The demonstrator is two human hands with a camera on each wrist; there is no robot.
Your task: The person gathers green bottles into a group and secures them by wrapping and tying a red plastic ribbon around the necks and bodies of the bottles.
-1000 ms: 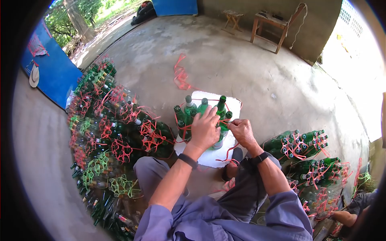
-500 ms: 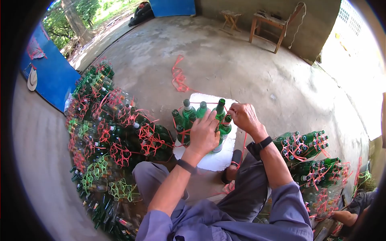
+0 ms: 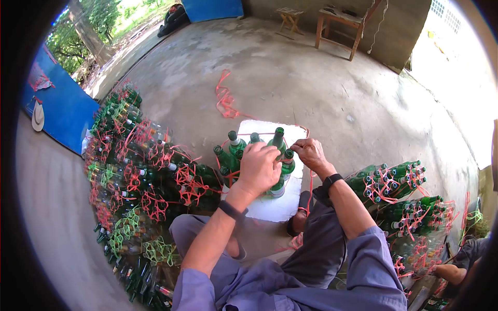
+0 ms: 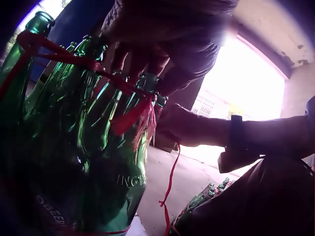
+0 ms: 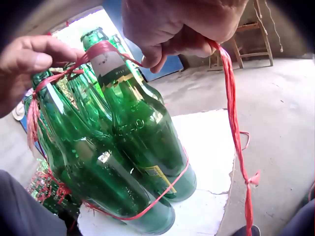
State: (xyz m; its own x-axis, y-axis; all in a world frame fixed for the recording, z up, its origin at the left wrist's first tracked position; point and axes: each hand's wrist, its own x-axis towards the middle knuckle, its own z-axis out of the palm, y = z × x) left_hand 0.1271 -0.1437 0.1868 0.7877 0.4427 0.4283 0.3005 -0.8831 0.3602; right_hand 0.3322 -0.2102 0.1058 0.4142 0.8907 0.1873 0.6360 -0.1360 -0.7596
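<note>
Several green glass bottles (image 3: 277,137) stand in a tight cluster on a white board (image 3: 288,201). Red plastic twine (image 5: 231,105) loops round their necks, and another strand circles them lower down. My left hand (image 3: 259,168) is over the near side of the cluster, its fingers curled about a bottle neck beside the twine. At the right of the cluster, my right hand (image 3: 311,153) pinches the twine close to a labelled bottle (image 5: 140,115). From that hand a long tail of twine hangs down, with a small knot in it.
Many bundled bottles (image 3: 155,171) tied with red and green twine are piled on the left. More bundles (image 3: 389,181) lie to the right. Loose red twine (image 3: 225,98) trails across the floor ahead. A wooden chair (image 3: 340,23) and stool stand farther back; another person's arm shows at lower right.
My right hand has gone up from the near right of the cluster, past its right bottle, drawing the twine tail upright, then settled slightly lower. The left hand stays over the bottles.
</note>
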